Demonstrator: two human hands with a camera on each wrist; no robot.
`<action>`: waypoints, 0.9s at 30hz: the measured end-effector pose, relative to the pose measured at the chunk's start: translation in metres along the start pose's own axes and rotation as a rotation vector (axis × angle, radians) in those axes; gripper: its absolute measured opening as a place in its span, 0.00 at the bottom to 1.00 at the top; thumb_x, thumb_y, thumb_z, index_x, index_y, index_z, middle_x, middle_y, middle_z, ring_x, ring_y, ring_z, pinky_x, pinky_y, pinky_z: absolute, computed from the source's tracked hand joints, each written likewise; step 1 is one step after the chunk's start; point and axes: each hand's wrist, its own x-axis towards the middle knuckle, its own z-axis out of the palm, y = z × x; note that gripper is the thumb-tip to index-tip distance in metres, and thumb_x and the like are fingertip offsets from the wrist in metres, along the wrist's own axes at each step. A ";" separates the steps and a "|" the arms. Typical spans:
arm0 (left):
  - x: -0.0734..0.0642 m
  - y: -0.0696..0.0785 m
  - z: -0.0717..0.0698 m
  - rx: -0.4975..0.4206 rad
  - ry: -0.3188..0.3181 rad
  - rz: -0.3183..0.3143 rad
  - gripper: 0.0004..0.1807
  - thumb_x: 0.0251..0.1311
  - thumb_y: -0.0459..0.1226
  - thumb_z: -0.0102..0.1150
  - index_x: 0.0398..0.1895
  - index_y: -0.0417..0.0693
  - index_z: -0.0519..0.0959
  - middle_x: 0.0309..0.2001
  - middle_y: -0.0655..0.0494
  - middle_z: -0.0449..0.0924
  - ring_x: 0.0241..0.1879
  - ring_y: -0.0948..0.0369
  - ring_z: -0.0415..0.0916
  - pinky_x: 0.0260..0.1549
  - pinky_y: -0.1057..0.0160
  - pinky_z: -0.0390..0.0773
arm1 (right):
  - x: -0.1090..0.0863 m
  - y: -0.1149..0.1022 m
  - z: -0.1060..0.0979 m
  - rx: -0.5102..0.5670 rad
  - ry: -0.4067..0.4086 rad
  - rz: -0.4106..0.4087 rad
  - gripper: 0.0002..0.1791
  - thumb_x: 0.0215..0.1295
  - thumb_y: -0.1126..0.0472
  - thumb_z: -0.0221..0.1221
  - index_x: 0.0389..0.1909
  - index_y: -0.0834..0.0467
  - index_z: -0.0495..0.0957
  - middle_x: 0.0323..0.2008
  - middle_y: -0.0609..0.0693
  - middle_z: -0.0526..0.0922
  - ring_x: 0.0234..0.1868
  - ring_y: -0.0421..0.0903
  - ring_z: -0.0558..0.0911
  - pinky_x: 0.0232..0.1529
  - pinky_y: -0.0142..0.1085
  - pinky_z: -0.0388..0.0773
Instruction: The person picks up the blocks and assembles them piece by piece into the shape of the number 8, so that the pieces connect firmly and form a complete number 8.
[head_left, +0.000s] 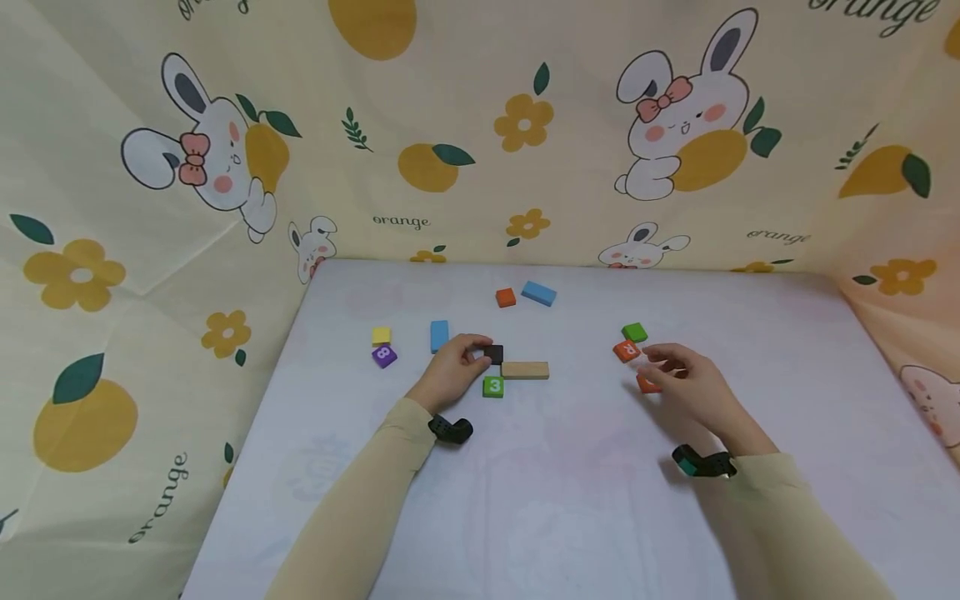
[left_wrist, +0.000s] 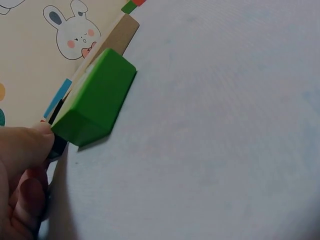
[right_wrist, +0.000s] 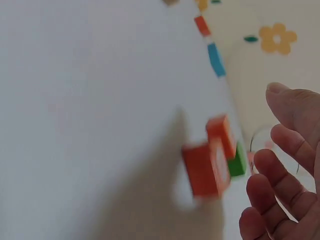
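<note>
My left hand (head_left: 450, 373) pinches a small black block (head_left: 495, 354) between thumb and fingers. Touching or right beside that block lies a plain wooden block (head_left: 526, 370), with a green block marked 3 (head_left: 492, 387) just below. In the left wrist view the green block (left_wrist: 102, 97) stands large in front of the thumb (left_wrist: 25, 145). Over on the right, my right hand (head_left: 697, 390) hovers with loosely bent fingers and nothing between them. It partly covers an orange block (head_left: 646, 384). Near its fingertips are an orange block with a letter R (head_left: 627, 351) and a green block (head_left: 634, 332).
A blue block (head_left: 439, 336) lies behind the left hand. Farther left, a yellow block (head_left: 382, 335) sits against a purple block marked 8 (head_left: 384, 356). An orange block (head_left: 506, 297) and another blue block (head_left: 539, 292) lie near the back of the white table (head_left: 570, 500).
</note>
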 end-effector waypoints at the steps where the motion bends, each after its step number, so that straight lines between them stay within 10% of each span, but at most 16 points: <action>1: 0.000 0.000 0.000 0.000 0.002 0.000 0.18 0.68 0.44 0.56 0.60 0.60 0.74 0.37 0.56 0.72 0.34 0.60 0.70 0.30 0.62 0.71 | -0.002 0.004 -0.003 -0.006 0.000 0.010 0.32 0.64 0.39 0.59 0.62 0.53 0.71 0.51 0.54 0.75 0.49 0.52 0.73 0.40 0.41 0.74; 27: -0.001 0.002 0.000 0.005 0.006 -0.031 0.18 0.68 0.45 0.56 0.61 0.62 0.73 0.38 0.56 0.72 0.35 0.60 0.69 0.31 0.62 0.70 | -0.007 0.032 -0.003 -0.040 -0.114 0.106 0.39 0.58 0.35 0.61 0.63 0.55 0.68 0.56 0.58 0.69 0.53 0.55 0.68 0.50 0.47 0.69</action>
